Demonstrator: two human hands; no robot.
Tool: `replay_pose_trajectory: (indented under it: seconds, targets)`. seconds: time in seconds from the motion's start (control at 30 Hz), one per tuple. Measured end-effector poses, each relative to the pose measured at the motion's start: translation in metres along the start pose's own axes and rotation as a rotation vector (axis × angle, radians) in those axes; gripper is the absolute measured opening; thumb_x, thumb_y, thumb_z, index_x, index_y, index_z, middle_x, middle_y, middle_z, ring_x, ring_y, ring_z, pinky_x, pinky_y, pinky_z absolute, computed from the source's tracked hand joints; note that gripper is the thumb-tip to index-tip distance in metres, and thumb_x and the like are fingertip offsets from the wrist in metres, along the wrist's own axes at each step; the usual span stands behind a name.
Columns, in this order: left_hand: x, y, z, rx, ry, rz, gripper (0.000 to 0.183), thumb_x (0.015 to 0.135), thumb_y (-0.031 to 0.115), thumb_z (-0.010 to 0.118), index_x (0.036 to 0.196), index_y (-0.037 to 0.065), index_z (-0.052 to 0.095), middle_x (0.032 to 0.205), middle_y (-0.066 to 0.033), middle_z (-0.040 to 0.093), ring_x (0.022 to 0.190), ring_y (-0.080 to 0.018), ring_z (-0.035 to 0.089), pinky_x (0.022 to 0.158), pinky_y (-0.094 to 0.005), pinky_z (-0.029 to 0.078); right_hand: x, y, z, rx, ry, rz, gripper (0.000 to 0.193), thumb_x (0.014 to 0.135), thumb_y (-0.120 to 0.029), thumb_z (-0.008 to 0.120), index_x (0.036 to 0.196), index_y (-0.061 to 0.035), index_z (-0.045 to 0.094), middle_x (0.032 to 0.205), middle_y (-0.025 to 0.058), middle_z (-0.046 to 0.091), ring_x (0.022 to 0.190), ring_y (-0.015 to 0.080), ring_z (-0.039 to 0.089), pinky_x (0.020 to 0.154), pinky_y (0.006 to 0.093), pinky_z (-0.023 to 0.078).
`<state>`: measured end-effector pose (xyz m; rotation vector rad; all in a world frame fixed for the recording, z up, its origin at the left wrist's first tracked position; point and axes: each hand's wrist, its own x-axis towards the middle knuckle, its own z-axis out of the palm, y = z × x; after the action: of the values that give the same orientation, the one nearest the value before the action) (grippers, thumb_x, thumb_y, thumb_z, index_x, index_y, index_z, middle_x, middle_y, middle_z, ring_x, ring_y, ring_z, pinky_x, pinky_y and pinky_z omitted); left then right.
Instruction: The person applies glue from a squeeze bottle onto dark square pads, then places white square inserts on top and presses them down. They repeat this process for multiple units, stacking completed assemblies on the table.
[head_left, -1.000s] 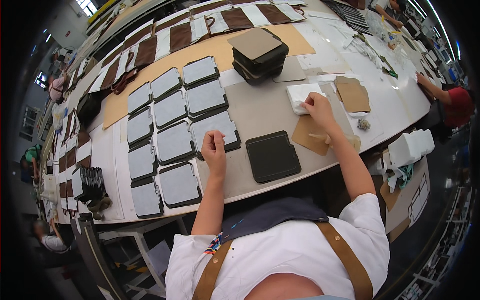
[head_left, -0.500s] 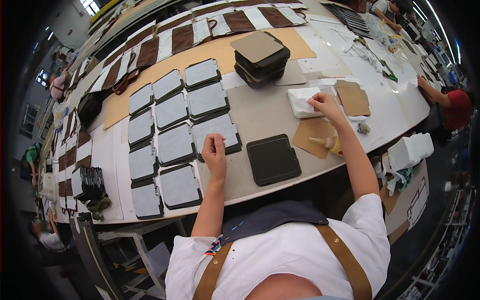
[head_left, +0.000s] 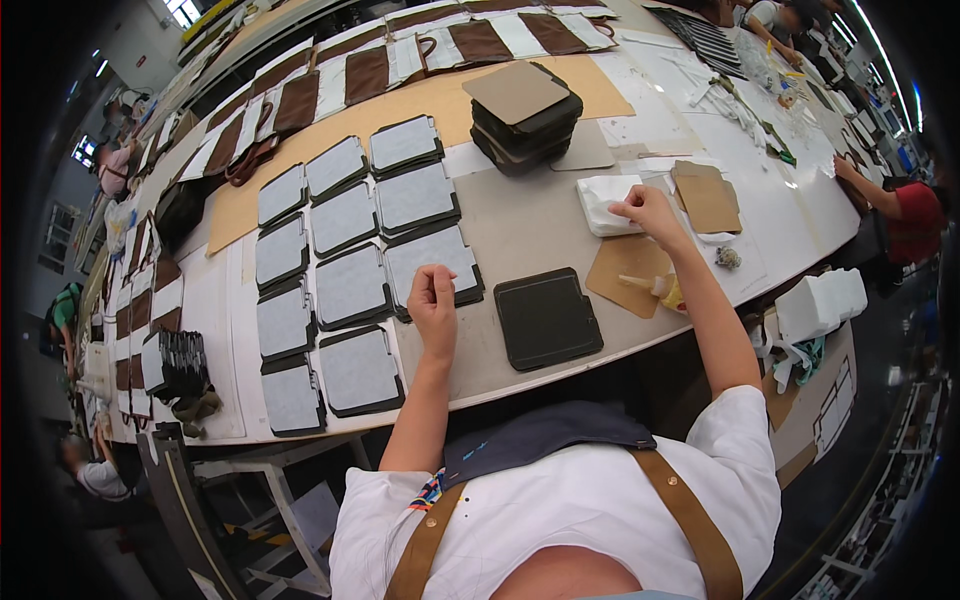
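Note:
My left hand [head_left: 432,300] is closed, its fingers curled together above the edge of a black panel with a pale grey sheet [head_left: 428,258] on top; whatever it may hold is hidden. My right hand [head_left: 648,212] is pinched over a stack of white sheets [head_left: 602,208], and I cannot make out what lies between the fingertips. Between my forearms, near the table edge, lies a bare black panel [head_left: 546,318]. Several more grey-topped panels [head_left: 352,285] are set out in columns to the left.
A tall stack of dark panels topped by a tan board [head_left: 515,92] stands beyond my hands. Brown cards [head_left: 705,195] and a yellowish squeeze bottle [head_left: 662,288] lie at the right. Brown-and-white pieces [head_left: 365,78] line the far side. A person in red [head_left: 915,210] works at the right.
My right hand has shifted slightly left over the white stack. My left hand stays closed in nearly the same place. The panels have not moved.

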<state>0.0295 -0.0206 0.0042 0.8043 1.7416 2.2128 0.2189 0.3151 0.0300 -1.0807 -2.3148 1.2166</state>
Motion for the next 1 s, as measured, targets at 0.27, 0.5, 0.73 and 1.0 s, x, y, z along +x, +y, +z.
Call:
replay_pose_trajectory:
  seconds: [0.27, 0.5, 0.73, 1.0]
  targets:
    - [0.024, 0.024, 0.102, 0.560, -0.639, 0.407, 0.034, 0.097, 0.017, 0.058, 0.128, 0.002, 0.058, 0.119, -0.0183, 0.066, 0.110, -0.0296, 0.063, 0.089, -0.0345, 0.049, -0.005, -0.008, -0.018, 0.117, -0.258, -0.012, 0.016, 0.088, -0.015, 0.073, 0.087, -0.0001, 0.068, 0.077, 0.0003, 0.062, 0.073, 0.0080, 0.056, 0.067, 0.0232, 0.045]
    - [0.035, -0.038, 0.172, 0.772, -0.805, 0.590, 0.044, 0.092, 0.019, 0.063, 0.130, 0.000, 0.053, 0.121, -0.0148, 0.063, 0.117, -0.0310, 0.057, 0.097, -0.0440, 0.043, 0.001, 0.014, -0.041, 0.753, -0.031, 0.224, 0.020, 0.092, -0.015, 0.068, 0.107, -0.0017, 0.064, 0.097, 0.0049, 0.064, 0.086, 0.0140, 0.060, 0.078, 0.0312, 0.052]
    - [0.044, -0.026, 0.174, 0.657, -0.804, 0.370, 0.044, 0.095, 0.025, 0.062, 0.133, 0.003, 0.054, 0.130, -0.0182, 0.056, 0.122, -0.0328, 0.055, 0.099, -0.0432, 0.046, -0.011, 0.025, -0.108, 0.948, 0.854, -0.157, 0.016, 0.099, -0.014, 0.060, 0.109, -0.0018, 0.061, 0.101, 0.0065, 0.064, 0.088, 0.0181, 0.061, 0.081, 0.0302, 0.051]
    - [0.020, 0.040, 0.156, -0.393, -0.659, -0.550, 0.054, 0.105, 0.039, 0.047, 0.149, 0.009, 0.040, 0.142, -0.0115, 0.051, 0.119, -0.0212, 0.057, 0.097, -0.0348, 0.048, -0.126, -0.102, 0.013, -0.122, 0.282, -0.735, 0.015, 0.086, -0.001, 0.066, 0.101, -0.0019, 0.066, 0.100, 0.0102, 0.064, 0.087, 0.0247, 0.062, 0.077, 0.0341, 0.050]
